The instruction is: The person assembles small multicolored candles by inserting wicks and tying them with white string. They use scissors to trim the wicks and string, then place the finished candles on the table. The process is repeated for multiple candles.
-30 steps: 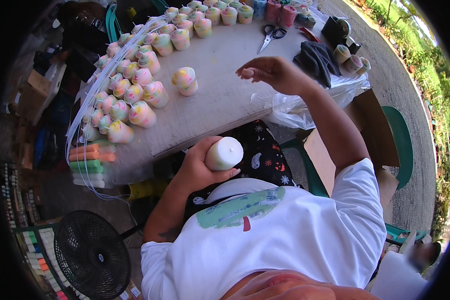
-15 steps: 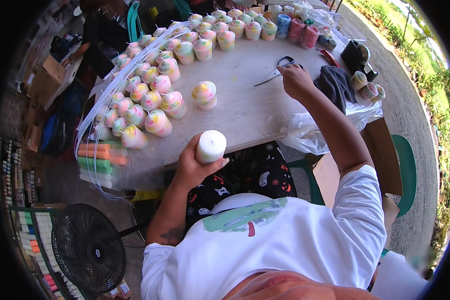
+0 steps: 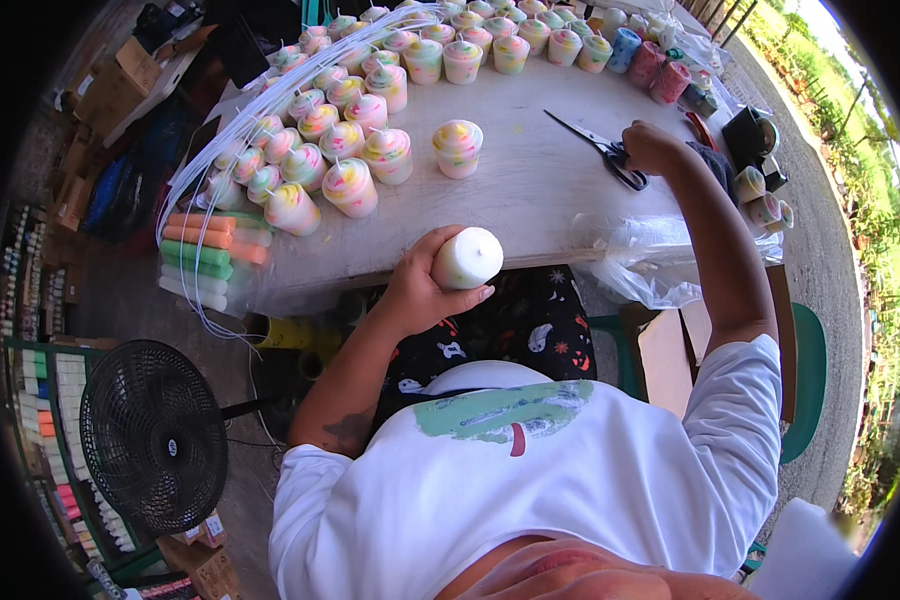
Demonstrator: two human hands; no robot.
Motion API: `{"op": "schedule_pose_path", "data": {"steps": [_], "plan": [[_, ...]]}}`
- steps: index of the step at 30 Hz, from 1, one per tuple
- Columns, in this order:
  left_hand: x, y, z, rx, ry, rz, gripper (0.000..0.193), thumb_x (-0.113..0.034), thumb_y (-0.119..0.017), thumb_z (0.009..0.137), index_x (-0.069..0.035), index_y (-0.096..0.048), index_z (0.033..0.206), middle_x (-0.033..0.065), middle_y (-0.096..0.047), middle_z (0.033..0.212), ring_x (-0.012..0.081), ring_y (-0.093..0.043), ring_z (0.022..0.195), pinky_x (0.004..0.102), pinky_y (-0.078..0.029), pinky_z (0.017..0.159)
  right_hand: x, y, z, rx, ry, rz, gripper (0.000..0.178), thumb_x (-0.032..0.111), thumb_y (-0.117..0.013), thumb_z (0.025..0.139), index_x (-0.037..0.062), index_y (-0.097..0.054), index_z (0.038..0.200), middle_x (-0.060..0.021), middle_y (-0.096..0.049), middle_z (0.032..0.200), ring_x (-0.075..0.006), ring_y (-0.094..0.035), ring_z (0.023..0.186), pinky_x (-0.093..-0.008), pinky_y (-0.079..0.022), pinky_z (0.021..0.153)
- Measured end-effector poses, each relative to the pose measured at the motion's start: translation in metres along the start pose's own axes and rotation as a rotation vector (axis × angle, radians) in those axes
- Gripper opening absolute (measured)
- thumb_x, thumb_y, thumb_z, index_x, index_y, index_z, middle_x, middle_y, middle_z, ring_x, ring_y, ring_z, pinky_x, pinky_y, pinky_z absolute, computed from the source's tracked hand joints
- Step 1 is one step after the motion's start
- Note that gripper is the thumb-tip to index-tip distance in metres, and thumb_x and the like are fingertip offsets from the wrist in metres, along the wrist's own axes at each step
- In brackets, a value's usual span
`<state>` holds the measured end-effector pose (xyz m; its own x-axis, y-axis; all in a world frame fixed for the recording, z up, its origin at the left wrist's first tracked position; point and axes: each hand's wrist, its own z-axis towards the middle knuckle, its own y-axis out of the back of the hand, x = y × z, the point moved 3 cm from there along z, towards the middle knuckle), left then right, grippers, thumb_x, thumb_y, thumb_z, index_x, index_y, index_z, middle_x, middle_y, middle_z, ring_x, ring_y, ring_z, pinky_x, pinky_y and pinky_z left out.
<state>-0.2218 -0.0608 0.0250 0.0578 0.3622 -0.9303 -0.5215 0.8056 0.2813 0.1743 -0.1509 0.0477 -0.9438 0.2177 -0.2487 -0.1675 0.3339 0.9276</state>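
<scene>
My left hand [image 3: 422,285] is wrapped round a thick candle [image 3: 468,258] just off the table's near edge. The candle's flat white end, with a small mark in the middle, faces up, and faint colour shows on its side. My right hand [image 3: 656,148] is closed over the right part of the table, beside the handles of black-handled scissors [image 3: 610,152]. What its curled fingers hold, if anything, is hidden. The scissors lie with their blades pointing to the far left. A swirl-topped pastel candle [image 3: 457,149] stands alone between the hands.
Rows of swirl-topped candles [image 3: 388,155] fill the table's left and far sides. Long white wicks [image 3: 232,130] arch over them, by coloured wax sticks [image 3: 198,250]. At right are a dark cloth [image 3: 712,160], plastic bags [image 3: 640,262] and a tape dispenser [image 3: 748,135]. A fan [image 3: 153,435] stands lower left.
My right hand has moved right from the scissors' handles to beside them. The scissors have turned, blades now toward the far left. My left hand still grips the candle, tilted slightly more.
</scene>
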Motion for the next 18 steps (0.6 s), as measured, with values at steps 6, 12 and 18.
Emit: {"op": "schedule_pose_path", "data": {"steps": [6, 12, 18], "plan": [[-0.007, -0.003, -0.001, -0.009, -0.107, 0.03, 0.058, -0.016, -0.082, 0.066, -0.006, -0.052, 0.114, 0.0114, -0.062, 0.102, 0.022, -0.062, 0.094, 0.0357, -0.05, 0.082, 0.054, 0.014, -0.064, -0.161, -0.162, 0.333, 0.033, 0.016, -0.068, 0.066, -0.0101, -0.063, 0.085, -0.027, -0.064, 0.083, -0.0367, -0.064, 0.079, -0.0405, -0.051, 0.073], [-0.018, -0.011, -0.006, 0.011, -0.105, -0.017, 0.054, -0.013, -0.083, 0.066, -0.006, -0.052, 0.109, 0.0086, -0.062, 0.099, 0.0169, -0.061, 0.09, 0.0329, -0.049, 0.081, 0.074, 0.019, -0.097, -0.1, -0.289, 0.874, 0.033, 0.011, -0.067, 0.072, -0.0097, -0.061, 0.097, -0.0156, -0.066, 0.083, -0.0234, -0.065, 0.071, -0.0302, -0.049, 0.064], [-0.025, -0.012, -0.008, -0.029, -0.172, 0.043, 0.052, -0.013, -0.083, 0.065, -0.006, -0.05, 0.105, 0.0074, -0.06, 0.096, 0.0148, -0.059, 0.089, 0.0319, -0.049, 0.079, 0.16, 0.03, -0.144, -0.412, 0.204, 2.2, 0.036, 0.016, -0.067, 0.085, -0.0011, -0.055, 0.114, -0.0084, -0.061, 0.1, -0.0181, -0.061, 0.092, -0.0287, -0.047, 0.07]]}}
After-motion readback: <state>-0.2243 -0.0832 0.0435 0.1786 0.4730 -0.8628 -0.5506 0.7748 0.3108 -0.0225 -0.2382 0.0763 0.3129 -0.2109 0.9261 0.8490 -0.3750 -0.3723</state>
